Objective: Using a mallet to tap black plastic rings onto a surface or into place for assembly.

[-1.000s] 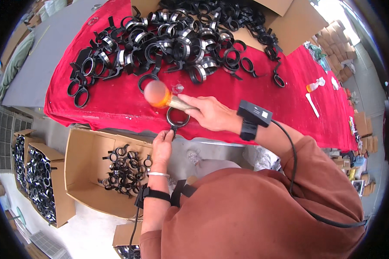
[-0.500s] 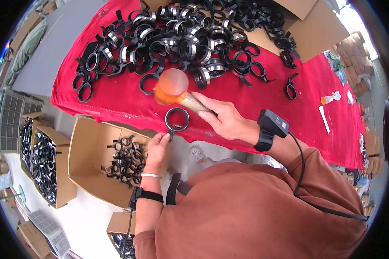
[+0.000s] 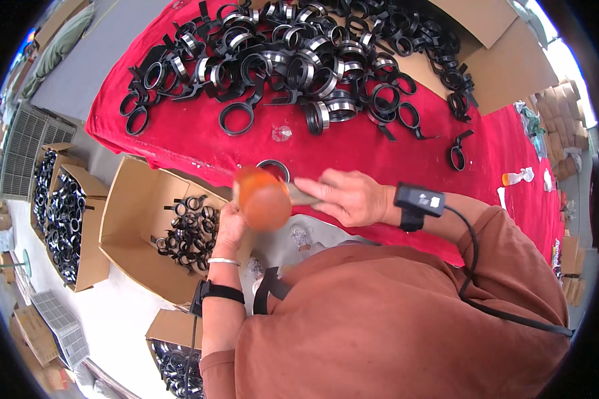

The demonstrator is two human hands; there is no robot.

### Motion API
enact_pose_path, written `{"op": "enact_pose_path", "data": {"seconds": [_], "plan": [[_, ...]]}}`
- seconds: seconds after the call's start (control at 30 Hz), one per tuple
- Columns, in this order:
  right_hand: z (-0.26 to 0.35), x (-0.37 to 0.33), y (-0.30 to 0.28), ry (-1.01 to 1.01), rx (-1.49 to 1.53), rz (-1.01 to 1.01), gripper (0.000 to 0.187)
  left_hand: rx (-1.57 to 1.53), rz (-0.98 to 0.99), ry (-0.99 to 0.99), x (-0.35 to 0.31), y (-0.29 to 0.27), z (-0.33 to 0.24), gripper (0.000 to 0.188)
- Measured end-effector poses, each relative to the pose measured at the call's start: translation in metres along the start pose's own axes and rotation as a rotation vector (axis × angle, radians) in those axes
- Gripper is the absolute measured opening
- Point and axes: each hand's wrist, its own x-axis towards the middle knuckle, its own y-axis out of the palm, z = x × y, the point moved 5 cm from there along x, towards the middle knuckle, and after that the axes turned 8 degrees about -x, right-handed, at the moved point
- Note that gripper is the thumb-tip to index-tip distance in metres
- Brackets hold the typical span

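My left hand (image 3: 230, 227) is closed at the front edge of the red-covered table, pinching the stem of a black ring (image 3: 285, 169) whose round part lies at the cloth's edge. Across that ring and my left fingertips hangs the orange head of a mallet (image 3: 265, 199), blurred by motion and hiding the stem and much of the ring. My right hand (image 3: 354, 198) is wrapped round the mallet's handle, its fingers pointing left. Beyond both hands a large pile of black rings with stems (image 3: 299, 70), several with shiny metal bands, covers the far part of the table.
Below the table's left edge stands an open cardboard box (image 3: 130, 206) with black rings inside. More boxes of rings (image 3: 90, 243) stand farther left, and another is at the lower left. An open carton (image 3: 512, 73) sits at the back right. One single ring (image 3: 456, 157) lies apart on the red cloth (image 3: 393, 166).
The mallet has swung down toward me, from above the ring to over it and my left fingertips. The view has shifted slightly. My left hand keeps its hold on the ring's stem.
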Motion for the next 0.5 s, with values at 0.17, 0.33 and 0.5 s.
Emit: {"op": "enact_pose_path", "data": {"seconds": [0.17, 0.33, 0.5], "plan": [[-0.009, -0.044, 0.024, -0.112, -0.237, 0.161, 0.054, 0.163, 0.094, -0.099, 0.007, -0.004, 0.021, 0.018], [-0.001, -0.056, 0.002, -0.097, -0.140, 0.054, 0.053, 0.158, 0.060, -0.098, 0.012, -0.009, 0.023, 0.018], [-0.017, -0.061, 0.013, 0.264, -0.032, 0.162, 0.052, 0.211, 0.069, -0.118, 0.003, 0.001, 0.017, 0.021]]}}
